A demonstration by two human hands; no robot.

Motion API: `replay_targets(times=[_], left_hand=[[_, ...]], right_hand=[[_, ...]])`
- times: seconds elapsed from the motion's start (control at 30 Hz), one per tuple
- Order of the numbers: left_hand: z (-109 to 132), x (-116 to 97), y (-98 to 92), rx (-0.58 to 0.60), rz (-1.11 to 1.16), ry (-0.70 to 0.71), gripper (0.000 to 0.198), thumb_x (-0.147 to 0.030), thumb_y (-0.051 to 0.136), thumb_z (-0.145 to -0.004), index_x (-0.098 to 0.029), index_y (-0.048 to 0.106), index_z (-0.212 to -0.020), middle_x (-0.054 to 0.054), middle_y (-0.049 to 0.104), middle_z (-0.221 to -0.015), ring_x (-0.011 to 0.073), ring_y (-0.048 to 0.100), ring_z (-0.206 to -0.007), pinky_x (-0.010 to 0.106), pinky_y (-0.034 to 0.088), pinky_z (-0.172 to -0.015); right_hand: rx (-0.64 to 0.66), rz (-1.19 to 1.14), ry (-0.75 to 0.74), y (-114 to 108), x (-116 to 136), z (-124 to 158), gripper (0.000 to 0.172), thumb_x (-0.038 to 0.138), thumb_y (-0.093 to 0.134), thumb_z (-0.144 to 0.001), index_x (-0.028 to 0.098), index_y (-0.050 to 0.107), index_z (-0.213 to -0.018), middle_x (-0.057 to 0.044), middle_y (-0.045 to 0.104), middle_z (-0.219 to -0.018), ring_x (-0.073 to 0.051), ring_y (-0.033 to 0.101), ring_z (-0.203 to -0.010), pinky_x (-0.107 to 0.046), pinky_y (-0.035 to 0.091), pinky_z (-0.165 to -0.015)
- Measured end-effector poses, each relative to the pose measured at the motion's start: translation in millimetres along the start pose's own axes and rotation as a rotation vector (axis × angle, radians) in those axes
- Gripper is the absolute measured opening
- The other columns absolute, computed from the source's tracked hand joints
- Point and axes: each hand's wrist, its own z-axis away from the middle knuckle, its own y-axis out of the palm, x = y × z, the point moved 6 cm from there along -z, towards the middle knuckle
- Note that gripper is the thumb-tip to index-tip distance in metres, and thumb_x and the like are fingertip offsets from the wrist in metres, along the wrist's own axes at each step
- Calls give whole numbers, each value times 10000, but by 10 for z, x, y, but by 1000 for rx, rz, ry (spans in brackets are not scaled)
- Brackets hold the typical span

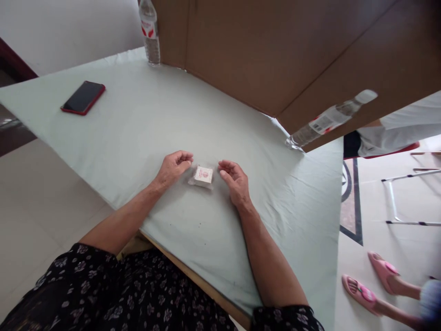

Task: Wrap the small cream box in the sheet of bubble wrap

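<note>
A small white packet (202, 177) with a red print, wrapped in clear plastic, lies on the pale green tablecloth (138, 133). My left hand (173, 168) rests just left of it, fingers loosely curled, tips near the packet's top left corner. On the packet's other side my right hand (234, 180) lies with its fingers bent inward, a small gap from the packet. Neither hand holds anything.
A red-cased phone (83, 97) lies at the far left. One clear water bottle (149, 32) stands at the back, another (329, 119) at the right by a large brown cardboard box (275, 50). Another person's feet in pink slippers (370, 282) are on the floor at the right.
</note>
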Motion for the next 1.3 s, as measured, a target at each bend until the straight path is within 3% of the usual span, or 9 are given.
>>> replay_targets(times=[0.17,0.6,0.73,0.93,1.07,1.3], left_hand=[[-21,10,16,-2,-23,22,341,-338,647,-709,-128,705,-971,95,759,-949,224,705,-952,348,536,-898],[1,-32,5,-12,-91,16,278,-316,629,-713,-152,718,-919,77,765,-936,211,696,-907,340,546,-887],[50,-72,47,91,-132,-16,332,-335,630,-732,-142,717,-988,95,758,-1011,226,691,-936,352,547,-888],[122,-115,109,262,-257,49,558,-308,648,-725,-160,649,-1263,128,695,-1222,270,647,-1098,408,506,-991],[143,-103,151,294,-355,113,574,-309,624,-744,-169,621,-1301,118,685,-1209,276,623,-1116,409,504,-985],[162,-129,186,292,-409,144,588,-314,588,-767,-165,586,-1336,106,687,-1199,267,617,-1121,413,506,-988]], right_hand=[[-91,-20,39,-8,-52,-15,305,408,637,-850,210,662,-1081,-97,727,-1125,-210,699,-1014,-436,538,-969],[-73,108,-44,12,1,-27,236,359,596,-878,217,669,-1052,-71,748,-1018,-186,698,-904,-362,565,-844],[-109,176,-159,5,194,59,146,346,603,-908,233,680,-958,-86,741,-1101,-213,692,-1008,-363,562,-829],[56,425,-381,155,603,116,130,330,673,-906,284,709,-1023,-73,701,-1228,-250,649,-1145,-460,504,-999],[199,672,-481,289,737,66,133,302,664,-918,293,726,-1036,-69,697,-1257,-276,636,-1124,-477,478,-943],[256,933,-652,457,858,33,173,183,549,-971,242,706,-930,-58,754,-1146,-239,647,-1034,-425,424,-900]])
